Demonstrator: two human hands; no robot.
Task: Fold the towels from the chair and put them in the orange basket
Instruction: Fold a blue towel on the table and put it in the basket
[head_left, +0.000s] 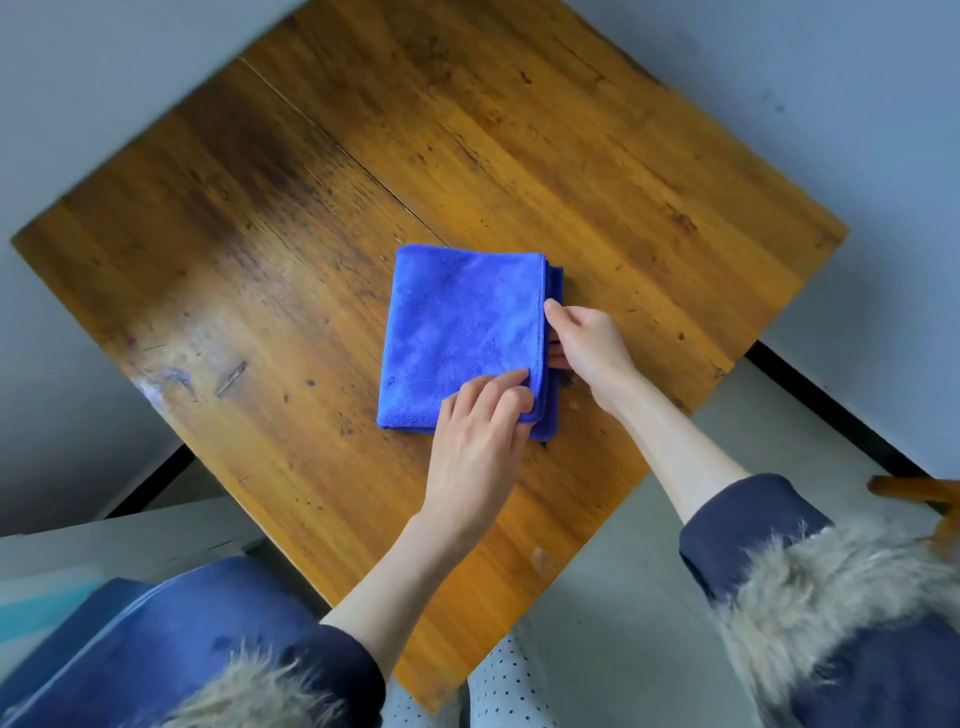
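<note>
**Towel folded, both hands at its right edge – lift comes next**

I've got the blue towel (462, 332) lying flat near the middle of the wooden table (218, 270), folded into a compact rectangle w/ several layers. Its long axis runs away from me, tilted a little to the left. The stacked open edges face right; the left side is the smooth fold.

My right hand (587, 348) is at that right edge, thumb on top and fingers tucked under, so it pinches the layers about mid-length. My left hand (475, 447) sits on the near right corner, fingers curled, tips pressing down on the top layer; I can't tell whether it's actually gripping the edge or just pinning it.

So both grips are on 1 side, and the towel lies to the left of them. I reckon a lift from here would let the far left side sag, so support underneath looks wise.

Room: bare tabletop all round the towel, table edge near on the right. No orange basket in view, so I can't say which way to carry.
</note>
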